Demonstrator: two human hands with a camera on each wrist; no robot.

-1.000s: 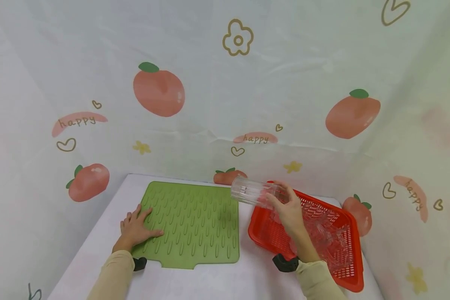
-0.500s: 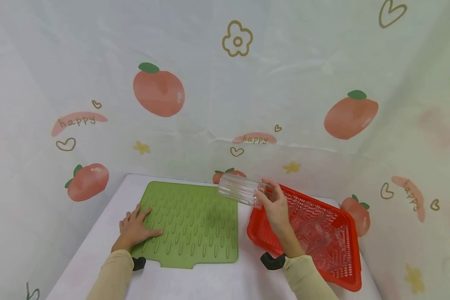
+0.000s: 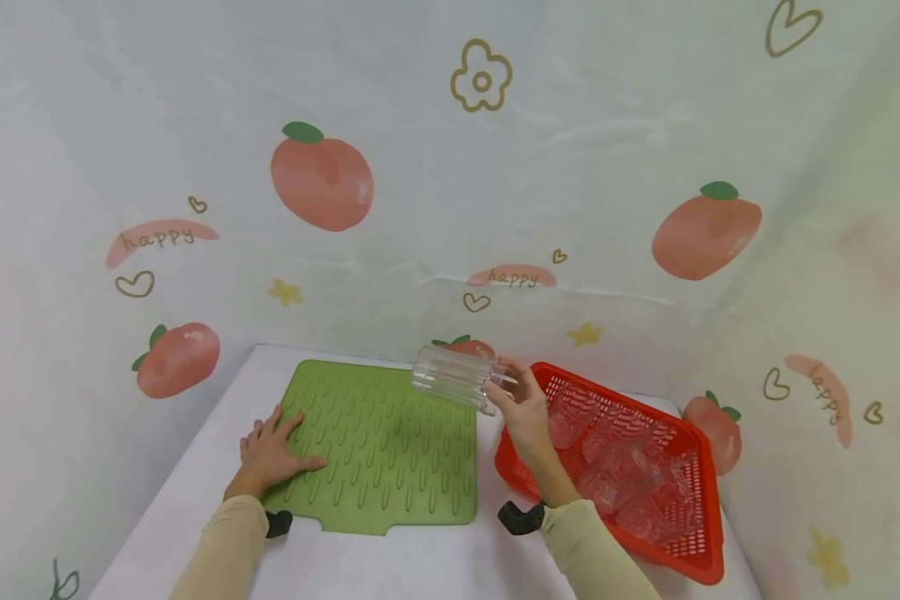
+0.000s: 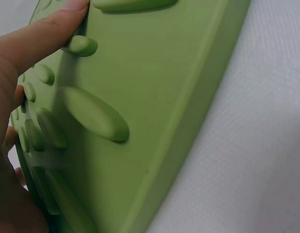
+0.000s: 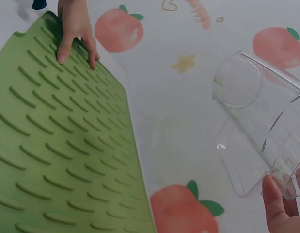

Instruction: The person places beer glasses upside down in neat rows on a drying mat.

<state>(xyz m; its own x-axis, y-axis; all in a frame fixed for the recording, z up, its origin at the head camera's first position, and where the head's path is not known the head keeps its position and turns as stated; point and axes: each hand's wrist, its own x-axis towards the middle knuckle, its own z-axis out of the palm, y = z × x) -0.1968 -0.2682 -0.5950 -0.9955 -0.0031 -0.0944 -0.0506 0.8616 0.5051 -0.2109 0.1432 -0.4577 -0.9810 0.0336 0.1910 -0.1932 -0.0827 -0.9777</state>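
Centrally, the right hand (image 3: 523,410) grips a clear cylindrical mug (image 3: 453,379). Lower left, the left hand (image 3: 270,455) splays on a ridged green mat (image 3: 390,446). Backdrop lettering (image 3: 513,277): "happy."

You: pale beige long sleeves, black wrist units, both hands bare.
Your left sleeve (image 3: 221,550) and right sleeve (image 3: 600,550) match: plain, lightly creased, ending at the wrist above your left hand (image 3: 270,457) and right hand (image 3: 525,417). Left wrist unit (image 3: 279,524) pokes out inboard of the cuff, small and dark. Right wrist unit (image 3: 521,518), also inboard, shows more: chunky, bent outline, rounded corners. Fine markings too small to read.
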